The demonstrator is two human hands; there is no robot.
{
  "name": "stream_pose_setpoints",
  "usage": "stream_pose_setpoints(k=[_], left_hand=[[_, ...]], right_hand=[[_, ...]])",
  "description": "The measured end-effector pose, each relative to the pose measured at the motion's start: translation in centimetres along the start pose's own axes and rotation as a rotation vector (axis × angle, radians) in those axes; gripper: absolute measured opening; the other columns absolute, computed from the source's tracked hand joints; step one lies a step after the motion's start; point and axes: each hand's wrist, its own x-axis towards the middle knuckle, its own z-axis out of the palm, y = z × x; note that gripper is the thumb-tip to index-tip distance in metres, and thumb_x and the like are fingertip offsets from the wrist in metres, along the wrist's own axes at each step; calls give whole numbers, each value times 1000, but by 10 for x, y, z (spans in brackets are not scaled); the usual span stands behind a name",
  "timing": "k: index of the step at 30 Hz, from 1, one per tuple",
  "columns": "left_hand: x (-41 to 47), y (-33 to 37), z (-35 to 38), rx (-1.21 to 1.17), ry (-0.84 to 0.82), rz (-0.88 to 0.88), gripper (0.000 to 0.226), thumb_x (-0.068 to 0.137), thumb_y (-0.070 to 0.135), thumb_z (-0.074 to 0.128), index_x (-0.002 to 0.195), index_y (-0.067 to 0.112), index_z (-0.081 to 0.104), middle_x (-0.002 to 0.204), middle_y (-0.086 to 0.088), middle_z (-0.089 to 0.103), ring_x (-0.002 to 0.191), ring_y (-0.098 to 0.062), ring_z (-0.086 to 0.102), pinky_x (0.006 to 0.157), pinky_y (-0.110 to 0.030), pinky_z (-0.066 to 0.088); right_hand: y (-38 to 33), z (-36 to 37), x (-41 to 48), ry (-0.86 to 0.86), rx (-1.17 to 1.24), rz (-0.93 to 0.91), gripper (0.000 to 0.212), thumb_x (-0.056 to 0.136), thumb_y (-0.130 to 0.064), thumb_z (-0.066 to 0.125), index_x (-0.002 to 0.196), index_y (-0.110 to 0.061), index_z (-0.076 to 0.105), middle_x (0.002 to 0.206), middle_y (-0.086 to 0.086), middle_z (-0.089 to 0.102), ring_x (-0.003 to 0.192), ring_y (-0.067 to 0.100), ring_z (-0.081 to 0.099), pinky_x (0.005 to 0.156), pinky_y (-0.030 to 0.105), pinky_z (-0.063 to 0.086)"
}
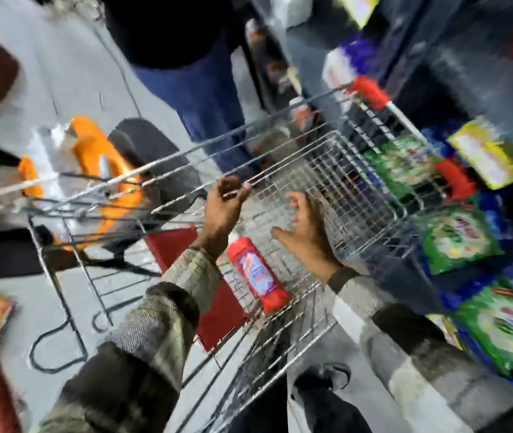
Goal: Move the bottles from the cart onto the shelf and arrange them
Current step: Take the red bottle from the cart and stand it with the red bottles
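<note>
Head view: blurred and tilted, so fine detail is unreliable.
Cart (327,170): a wire trolley with red corner caps, standing in the aisle just beside the stocked shelves.
Bottle (258,273): one red bottle with a pale label lies on its side on the cart's wire floor, toward the near edge, between the two forearms. It looks like the only bottle in the basket.
Left hand (223,207): fingers curled over the cart's left rim wire, gripping it; probably steadying the cart while the other hand reaches in.
Right hand (305,232): open, fingers spread, palm down over the basket floor, holding nothing; near the bottle but apart from it.
Shelf (467,239): along the cart's right side, packed with green and blue packets; no free slot can be made out.
Other person (186,73): dark top and blue trousers, standing beyond the cart's far edge.
Step, as I judge: reaching to pick up the bottle.
</note>
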Motion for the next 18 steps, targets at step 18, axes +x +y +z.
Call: stream_pose_setpoints(k=[18], left_hand=[[47, -204, 9, 507, 72, -379, 25, 99, 28, 56, 92, 4, 60, 90, -17, 63, 83, -27, 56, 77, -43, 39]], right_hand=[[174, 160, 4, -533, -494, 489, 84, 68, -36, 86, 129, 0, 42, 131, 25, 52, 120, 38, 56, 92, 42, 50]])
